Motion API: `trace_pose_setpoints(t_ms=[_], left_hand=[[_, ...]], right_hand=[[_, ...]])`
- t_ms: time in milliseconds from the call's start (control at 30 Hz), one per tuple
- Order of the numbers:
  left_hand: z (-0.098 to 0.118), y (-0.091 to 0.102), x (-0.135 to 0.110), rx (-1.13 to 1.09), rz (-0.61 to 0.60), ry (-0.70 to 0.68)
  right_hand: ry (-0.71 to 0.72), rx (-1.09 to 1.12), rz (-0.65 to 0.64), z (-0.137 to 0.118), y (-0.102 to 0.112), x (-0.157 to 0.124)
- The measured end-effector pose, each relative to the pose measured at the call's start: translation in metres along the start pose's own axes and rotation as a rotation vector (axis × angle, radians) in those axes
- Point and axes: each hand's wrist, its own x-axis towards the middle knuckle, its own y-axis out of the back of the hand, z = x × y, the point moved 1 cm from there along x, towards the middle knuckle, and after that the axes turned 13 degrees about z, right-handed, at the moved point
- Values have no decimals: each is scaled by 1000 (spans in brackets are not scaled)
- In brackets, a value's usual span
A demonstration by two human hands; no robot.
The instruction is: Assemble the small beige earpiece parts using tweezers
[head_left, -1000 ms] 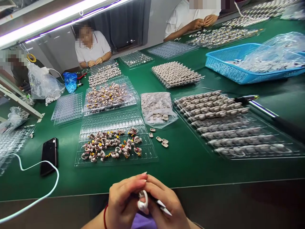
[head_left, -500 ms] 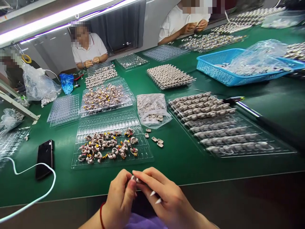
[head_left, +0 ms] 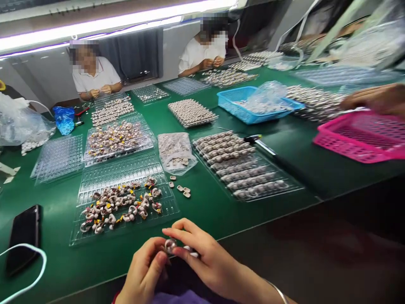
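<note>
Pinched between the fingertips of both hands, above the table's front edge, is a small beige curved piece [head_left: 170,245]. It resembles the loose pieces on the near tray. My left hand [head_left: 144,267] grips it from the left with thumb and forefinger. On its other side my right hand [head_left: 210,264] holds it, thumb below and fingers above. Two pale tips [head_left: 191,251] stick out between the right fingers; what they belong to is hidden. Just beyond my hands lies a clear plastic tray [head_left: 171,207] with a heap of beige curved pieces with yellow and dark bits [head_left: 123,204].
A bag of beige caps [head_left: 175,147] lies behind, with several loose caps [head_left: 183,191] beside it. Rows of beige parts [head_left: 224,147] fill a tray to its right. A phone [head_left: 23,238] is at left. Another person's hand [head_left: 376,99] reaches over a pink basket [head_left: 348,147].
The view has swung right, bringing the pink basket and another person's hand in. The piece between my fingers has turned, its round open side now showing; the pale tips sit closer against my right fingers.
</note>
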Motion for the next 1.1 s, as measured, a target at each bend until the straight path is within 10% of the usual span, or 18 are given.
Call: trace_pose_setpoints(t_ms=[200,400,633,900,1100], left_hand=[[2,24,1,-96,330,23],[4,26,0,-133,435,25],[-6,34,3,-114,360,40],[-12,37,-4,-60,330,-51],[-13,37,-5,-66,327,-43]], right_hand=[[-92,-639,559,39,124,52],[-206,-779,490,77,169,89],[-133,-781,442,72,146,90],[139,-549,-125,29,17,87],[116,-643,-220,25,-22,75]])
